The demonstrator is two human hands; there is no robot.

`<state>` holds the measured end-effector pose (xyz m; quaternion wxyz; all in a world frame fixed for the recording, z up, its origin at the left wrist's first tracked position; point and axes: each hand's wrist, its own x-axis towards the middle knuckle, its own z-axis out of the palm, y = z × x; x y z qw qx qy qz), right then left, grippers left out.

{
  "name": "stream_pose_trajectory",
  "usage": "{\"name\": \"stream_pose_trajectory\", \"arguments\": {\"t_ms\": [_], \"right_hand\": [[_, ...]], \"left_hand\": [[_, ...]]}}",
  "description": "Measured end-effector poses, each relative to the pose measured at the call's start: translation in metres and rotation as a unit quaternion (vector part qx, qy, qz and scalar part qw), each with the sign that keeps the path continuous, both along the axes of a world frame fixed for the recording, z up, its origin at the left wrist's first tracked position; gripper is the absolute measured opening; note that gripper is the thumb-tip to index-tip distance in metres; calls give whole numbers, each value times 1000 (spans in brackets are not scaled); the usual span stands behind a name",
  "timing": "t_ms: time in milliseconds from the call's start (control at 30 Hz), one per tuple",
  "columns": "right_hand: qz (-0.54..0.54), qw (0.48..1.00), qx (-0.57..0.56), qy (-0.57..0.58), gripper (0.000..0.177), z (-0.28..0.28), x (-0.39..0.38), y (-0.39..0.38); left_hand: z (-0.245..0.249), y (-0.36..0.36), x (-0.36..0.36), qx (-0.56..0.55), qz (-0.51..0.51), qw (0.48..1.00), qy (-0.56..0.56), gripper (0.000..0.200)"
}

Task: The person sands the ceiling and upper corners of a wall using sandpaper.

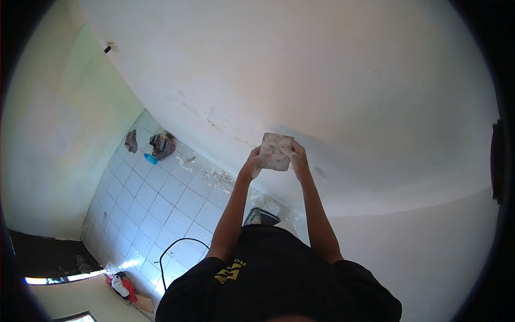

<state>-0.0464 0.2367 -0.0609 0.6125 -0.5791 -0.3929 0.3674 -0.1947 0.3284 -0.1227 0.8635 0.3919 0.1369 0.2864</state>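
A dusty, grey-brown rectangular sheet of sandpaper (276,152) is held up in front of the pale wall, its surface scuffed and patchy. My left hand (256,162) grips its left edge, thumb lying over the near face. On the opposite edge, my right hand (296,157) is closed round the upper right part, with its thumb also on the face. The fingers behind the sheet are hidden. Both arms reach forward, and a shadow falls on the wall (343,96) just beyond.
Flaked paint and debris (217,177) lie along the wall's foot on the tiled floor (155,198). A dark bag (162,146), a blue bottle (151,159) and a rag (131,141) sit near the corner. A black cable (162,260) curves beside me; red and white cloth (123,287) lies behind.
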Motion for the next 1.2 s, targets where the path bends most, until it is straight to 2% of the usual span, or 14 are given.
{"name": "stream_pose_trajectory", "arguments": {"t_ms": [33, 200, 267, 333, 400, 467, 533, 567, 700, 767, 800, 867, 967, 1200], "right_hand": [[-2, 1000, -1, 1, 26, -2, 3, -1], [-70, 971, -71, -216, 24, 38, -4, -18], [-87, 972, -17, -219, 23, 53, -4, -24], [-105, 969, 35, -221, 22, 70, -1, -31], [-154, 913, 148, -347, 24, 94, 4, -39], [-253, 832, 212, -445, 25, 120, 6, -48], [-371, 740, 250, -502, 26, 140, 14, -53], [-418, 701, 257, -518, 28, 147, 25, -55], [-494, 642, 218, -544, 31, 143, 79, -51], [-504, 520, 135, -676, 34, 122, 103, -50], [-508, 516, 137, -676, 34, 122, 104, -50], [-509, 533, 121, -665, 35, 120, 101, -51], [-532, 511, 114, -665, 36, 106, 104, -49], [-534, 510, 115, -664, 38, 81, 113, -53]], "left_hand": [[7, -1, 2, 46, -19, 997, 60, 48], [16, -7, 6, -6, -27, 998, 65, 41], [22, -6, 3, -4, -28, 998, 57, 40], [31, -2, 0, 59, 129, 990, 18, 38], [55, -1, 7, 111, 189, 974, 64, 42], [88, -9, 22, 242, 353, 895, 126, 48], [123, -18, 37, 380, 337, 833, 219, 55], [140, -27, 46, 464, 349, 794, 180, 63], [141, -39, 79, 650, 326, 675, 121, 76], [138, -43, 96, 681, 318, 651, 103, 75], [137, -44, 104, 709, 309, 628, 91, 73], [136, -48, 117, 712, 297, 630, 89, 71], [131, -52, 132, 708, 273, 641, 118, 65], [109, -51, 159, 691, 338, 629, 109, 60]]}}
